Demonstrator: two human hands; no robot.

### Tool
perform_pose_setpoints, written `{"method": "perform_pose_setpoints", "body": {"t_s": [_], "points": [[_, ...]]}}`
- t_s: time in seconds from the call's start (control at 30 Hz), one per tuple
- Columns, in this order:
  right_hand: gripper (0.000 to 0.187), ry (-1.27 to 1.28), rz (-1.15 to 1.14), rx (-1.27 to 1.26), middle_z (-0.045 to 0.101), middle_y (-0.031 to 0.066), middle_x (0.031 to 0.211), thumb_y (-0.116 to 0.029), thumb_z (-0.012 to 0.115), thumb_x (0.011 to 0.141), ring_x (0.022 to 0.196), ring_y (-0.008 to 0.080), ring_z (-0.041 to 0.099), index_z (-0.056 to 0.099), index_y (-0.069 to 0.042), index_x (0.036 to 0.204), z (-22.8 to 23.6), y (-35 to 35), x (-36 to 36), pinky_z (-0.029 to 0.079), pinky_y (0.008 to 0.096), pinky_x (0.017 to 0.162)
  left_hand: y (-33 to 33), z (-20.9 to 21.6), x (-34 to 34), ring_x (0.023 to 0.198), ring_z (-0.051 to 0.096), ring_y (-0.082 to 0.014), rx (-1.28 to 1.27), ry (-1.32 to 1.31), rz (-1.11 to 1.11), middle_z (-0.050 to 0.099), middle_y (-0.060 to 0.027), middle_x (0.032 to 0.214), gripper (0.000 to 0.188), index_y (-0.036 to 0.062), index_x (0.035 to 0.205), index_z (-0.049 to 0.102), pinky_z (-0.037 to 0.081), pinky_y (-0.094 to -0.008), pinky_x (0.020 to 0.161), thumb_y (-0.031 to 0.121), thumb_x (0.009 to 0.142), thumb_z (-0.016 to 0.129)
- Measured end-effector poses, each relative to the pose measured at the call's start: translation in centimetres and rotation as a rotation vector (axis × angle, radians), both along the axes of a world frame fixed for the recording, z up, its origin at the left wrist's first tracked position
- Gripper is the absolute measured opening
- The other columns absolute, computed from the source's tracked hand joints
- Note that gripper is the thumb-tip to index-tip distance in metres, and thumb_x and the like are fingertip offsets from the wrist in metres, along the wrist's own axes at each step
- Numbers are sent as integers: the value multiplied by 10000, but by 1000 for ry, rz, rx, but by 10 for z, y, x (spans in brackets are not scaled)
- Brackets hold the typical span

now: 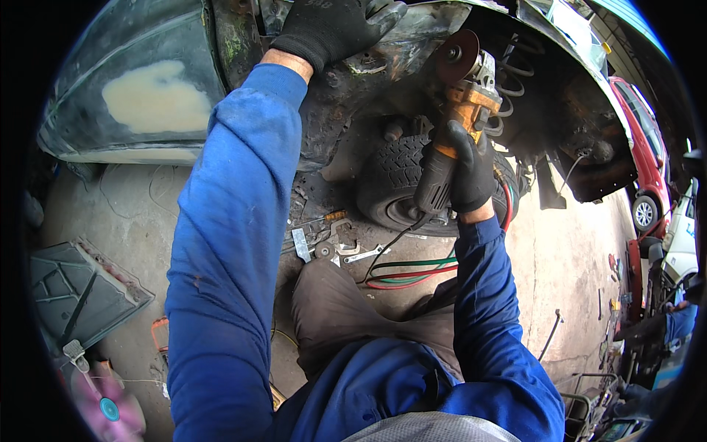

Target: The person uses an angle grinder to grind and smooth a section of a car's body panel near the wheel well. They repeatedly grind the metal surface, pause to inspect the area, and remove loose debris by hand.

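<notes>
My right hand [471,173], in a black glove, is closed round the body of an orange and dark-grey angle grinder [462,118]. The reddish disc [458,56] points up and away, in front of a wheel arch, and a dark cord trails from the rear end. My left hand [331,31], also gloved in black, rests at the stripped, stained metal of the car body [412,44]. Its visible digits stretch to the right; the top edge of the picture cuts off the rest. A coil spring [519,70] stands in the wheel arch right of the grinder.
A loose tyre [394,177] lies under the body. Red and green hoses [412,276], a wrench [366,254] and other tools lie near my knees. At left are a filler-patched panel [158,99], a dark plastic part [70,295] and a pink fan [109,407]. A red car [642,140] stands far right.
</notes>
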State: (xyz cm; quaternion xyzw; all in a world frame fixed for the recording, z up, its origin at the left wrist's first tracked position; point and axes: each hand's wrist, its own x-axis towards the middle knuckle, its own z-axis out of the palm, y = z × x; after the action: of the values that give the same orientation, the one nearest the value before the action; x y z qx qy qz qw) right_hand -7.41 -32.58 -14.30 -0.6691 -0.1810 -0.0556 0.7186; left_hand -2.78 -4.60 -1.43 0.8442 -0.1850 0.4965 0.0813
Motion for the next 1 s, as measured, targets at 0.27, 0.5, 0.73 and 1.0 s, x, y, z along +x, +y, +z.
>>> {"method": "perform_pose_setpoints", "body": {"t_s": [0.27, 0.5, 0.73, 1.0], "points": [[425, -25, -6, -11, 707, 118, 857, -421, 666, 1036, 700, 226, 729, 639, -14, 1153, -4, -1, 5, 611, 358, 640, 1, -2, 4, 781, 733, -369, 17, -72, -26, 744, -147, 820, 327, 169, 872, 758, 567, -520, 713, 449, 990, 636], [424, -47, -8, -33, 714, 126, 853, -431, 651, 1042, 702, 229, 734, 638, -17, 1138, -3, -1, 4, 610, 357, 642, 2, -1, 3, 795, 737, -370, 33, -17, 8, 750, -153, 837, 318, 168, 896, 765, 572, -522, 725, 443, 988, 635], [427, -53, -22, -51, 725, 130, 870, -433, 650, 1049, 708, 232, 738, 619, -30, 1184, -8, -3, 10, 612, 362, 654, 1, -1, 3, 795, 739, -367, 23, -27, -1, 751, -153, 834, 323, 171, 899, 768, 572, -522, 724, 451, 988, 633], [415, -20, -34, -25, 723, 117, 882, -412, 669, 1047, 714, 224, 742, 607, -37, 1215, -6, 0, 7, 614, 362, 647, 0, -1, 1, 789, 738, -368, 12, 16, 40, 746, -150, 812, 341, 174, 886, 764, 570, -520, 721, 467, 989, 624]]}}
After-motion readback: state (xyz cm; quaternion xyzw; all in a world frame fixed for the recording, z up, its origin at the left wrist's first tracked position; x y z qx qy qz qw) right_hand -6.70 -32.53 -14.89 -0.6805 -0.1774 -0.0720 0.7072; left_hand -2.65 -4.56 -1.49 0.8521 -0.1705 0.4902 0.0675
